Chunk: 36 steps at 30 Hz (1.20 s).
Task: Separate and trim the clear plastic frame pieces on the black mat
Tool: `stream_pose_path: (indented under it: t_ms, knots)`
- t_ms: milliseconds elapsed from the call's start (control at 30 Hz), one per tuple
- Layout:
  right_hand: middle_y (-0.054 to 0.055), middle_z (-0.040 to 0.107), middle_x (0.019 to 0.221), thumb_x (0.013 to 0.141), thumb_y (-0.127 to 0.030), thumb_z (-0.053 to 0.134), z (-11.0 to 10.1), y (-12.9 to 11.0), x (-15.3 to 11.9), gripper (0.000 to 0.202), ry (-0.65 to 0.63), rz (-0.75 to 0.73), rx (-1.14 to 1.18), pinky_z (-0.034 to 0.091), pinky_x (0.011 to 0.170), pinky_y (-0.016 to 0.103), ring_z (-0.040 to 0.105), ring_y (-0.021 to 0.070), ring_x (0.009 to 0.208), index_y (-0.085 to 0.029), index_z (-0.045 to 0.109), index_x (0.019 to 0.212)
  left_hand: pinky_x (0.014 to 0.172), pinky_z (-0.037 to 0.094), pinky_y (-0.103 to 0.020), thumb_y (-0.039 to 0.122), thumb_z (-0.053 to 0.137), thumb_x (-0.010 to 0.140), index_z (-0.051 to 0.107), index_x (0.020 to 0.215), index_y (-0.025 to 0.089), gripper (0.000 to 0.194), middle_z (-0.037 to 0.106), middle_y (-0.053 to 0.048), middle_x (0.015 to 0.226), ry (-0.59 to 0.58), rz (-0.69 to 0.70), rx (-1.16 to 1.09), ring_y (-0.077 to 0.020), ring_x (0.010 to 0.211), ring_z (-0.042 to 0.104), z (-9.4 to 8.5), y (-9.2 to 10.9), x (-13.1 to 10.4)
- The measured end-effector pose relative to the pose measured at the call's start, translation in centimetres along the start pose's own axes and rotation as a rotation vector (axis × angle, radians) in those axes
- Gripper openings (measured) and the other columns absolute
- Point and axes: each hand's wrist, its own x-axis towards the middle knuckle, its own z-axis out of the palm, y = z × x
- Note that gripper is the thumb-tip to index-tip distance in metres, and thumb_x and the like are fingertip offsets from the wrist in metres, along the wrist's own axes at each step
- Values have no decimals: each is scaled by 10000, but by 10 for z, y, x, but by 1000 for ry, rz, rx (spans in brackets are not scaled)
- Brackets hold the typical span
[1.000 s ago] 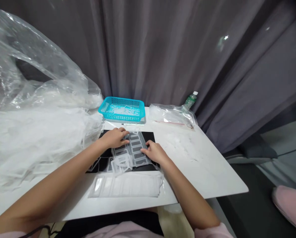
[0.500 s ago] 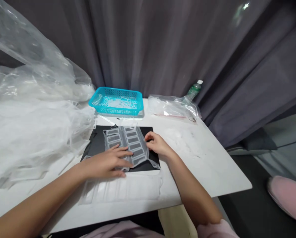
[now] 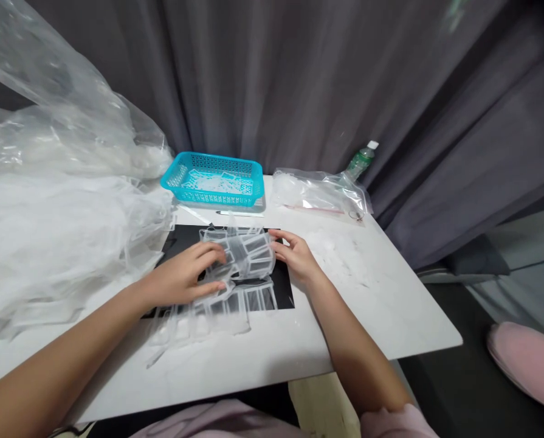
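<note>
A translucent sheet with white rectangular frames [image 3: 256,255] is bunched and bent over a black board [image 3: 283,292]. My left hand [image 3: 189,274] curls its fingers and thumb around the sheet's left side. On the opposite edge, my right hand [image 3: 296,255] pinches the sheet between thumb and fingers. A second piece of the same see-through material [image 3: 203,319] lies partly on the board's near edge and partly on the white table [image 3: 367,316]. The folds hide some of the sheet's outline.
A blue basket [image 3: 214,198] with white pieces stands behind the board, a pen [image 3: 239,213] before it. White sheets [image 3: 62,243] are heaped at left. A clear plastic bag [image 3: 317,191] and green bottle [image 3: 361,159] are at the back right, before a grey curtain [image 3: 299,79].
The sheet lay fairly flat on the board; now it is gathered and lifted between both hands. My left hand's fingers have curled in. The near piece has shifted and crumpled.
</note>
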Motion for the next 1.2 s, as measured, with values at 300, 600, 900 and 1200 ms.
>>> stream_pose_path:
  t_ms: [300,600,900,1200]
  knots:
    - [57,391,1409,691,-225,685,-9,15,1,672,-209,-160,-207,505,603,202,561,42,635,-301,447,1316,708,426,-381,380,502,894,579,1067,146,301,629,-114,907,-123,234,270,-240,812,547,60,77,1]
    - [-13,607,783,707,-172,567,-20,9,27,274,-72,-147,-646,419,507,198,501,87,548,-194,644,969,771,486,-247,75,443,883,588,1002,204,228,671,-61,887,-243,381,-304,-157,847,606,65,87,9]
    - [-11,610,764,682,-92,577,-33,1,8,210,-74,-211,-853,392,727,281,543,161,736,-219,656,829,762,487,-277,242,371,962,577,1133,191,274,680,-80,968,-132,231,-93,-174,857,636,26,59,32]
    - [18,611,885,623,18,379,-18,-1,5,402,-231,-413,-913,399,745,248,560,152,790,-190,623,866,1028,360,-382,300,254,962,429,1337,87,465,494,-155,1348,-47,-204,178,-250,1242,456,12,-89,97]
